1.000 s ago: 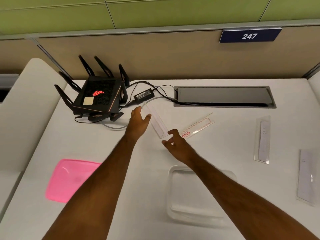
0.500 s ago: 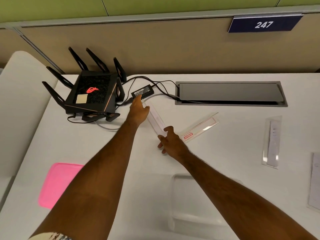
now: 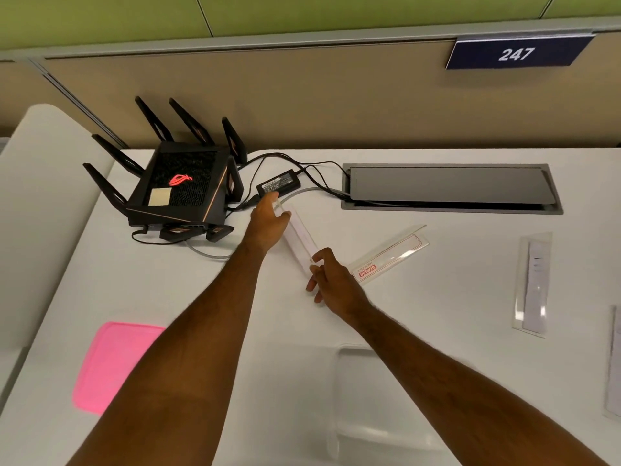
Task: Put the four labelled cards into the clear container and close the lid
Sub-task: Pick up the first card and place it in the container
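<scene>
Both hands are on one clear-sleeved card (image 3: 300, 235) lying mid-table: left hand (image 3: 268, 223) pinching its far end, right hand (image 3: 331, 280) gripping the near end. The clear container (image 3: 349, 398) sits near, the pink lid (image 3: 111, 364) off to the left.

In front of me is a white table (image 3: 437, 297). At 10 o'clock stands a black router (image 3: 178, 190) with a power adapter (image 3: 278, 183) just beside it. At 1 o'clock a grey cable hatch (image 3: 450, 188) is set into the top. Two cards (image 3: 300, 235) (image 3: 389, 253) lie near 12, two more (image 3: 534, 284) (image 3: 615, 361) at 3. The pink lid (image 3: 111, 364) lies at 8 and the clear container (image 3: 356, 398) at 5, partly under my arm.
</scene>
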{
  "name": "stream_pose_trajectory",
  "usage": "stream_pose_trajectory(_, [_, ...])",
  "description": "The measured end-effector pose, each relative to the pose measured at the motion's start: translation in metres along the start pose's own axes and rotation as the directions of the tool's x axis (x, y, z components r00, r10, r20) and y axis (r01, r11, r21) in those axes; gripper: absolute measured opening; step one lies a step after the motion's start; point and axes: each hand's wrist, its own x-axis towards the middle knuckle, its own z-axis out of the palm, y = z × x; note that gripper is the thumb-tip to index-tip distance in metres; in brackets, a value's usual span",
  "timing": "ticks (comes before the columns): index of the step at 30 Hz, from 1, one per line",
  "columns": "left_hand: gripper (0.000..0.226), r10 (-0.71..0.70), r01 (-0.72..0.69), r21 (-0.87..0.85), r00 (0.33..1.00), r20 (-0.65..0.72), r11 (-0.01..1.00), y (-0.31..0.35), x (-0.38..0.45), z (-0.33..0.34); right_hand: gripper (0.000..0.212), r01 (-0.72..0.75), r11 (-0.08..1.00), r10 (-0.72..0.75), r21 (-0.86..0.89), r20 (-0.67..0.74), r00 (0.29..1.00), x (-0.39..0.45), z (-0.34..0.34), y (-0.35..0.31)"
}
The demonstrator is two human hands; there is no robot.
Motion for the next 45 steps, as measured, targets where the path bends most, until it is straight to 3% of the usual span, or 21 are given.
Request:
stream_pose_trajectory(16, [0.043,0.225,-0.227,-0.007,0.970,-0.094,0.974,0.018,-0.076,-0.024,0.016,0.147,0.985,-0.130,0.088,-0.175,0.976,-0.068,-0.040,-0.029])
stream_pose_trajectory(24, [0.036,0.324,-0.324,0.026,0.938,-0.121,0.946,0.013,-0.126,-0.035,0.020,0.177,0.904,-0.114,0.388,-0.180,0.977,-0.113,-0.075,-0.040])
stream_pose_trajectory(27, [0.047,0.351,-0.348,0.046,0.933,-0.082,0.936,0.014,-0.146,-0.039,0.024,0.127,0.860,-0.050,0.494,-0.167,0.985,-0.127,-0.089,-0.040])
stream_pose_trajectory(33, [0.072,0.366,-0.371,0.096,0.928,0.067,0.924,0.014,-0.182,-0.041,0.029,0.004,0.840,0.064,0.543,-0.107,0.992,-0.151,-0.111,-0.028])
stream_pose_trajectory(37, [0.096,0.431,-0.457,0.276,0.889,0.153,0.845,0.012,-0.197,-0.037,0.026,-0.069,0.794,0.093,0.604,-0.009,0.996,-0.167,-0.125,-0.016])
stream_pose_trajectory(45, [0.073,0.637,-0.600,0.436,0.767,0.076,0.671,0.019,-0.221,-0.027,0.028,-0.215,0.682,0.127,0.699,0.176,0.976,-0.186,-0.147,0.011])
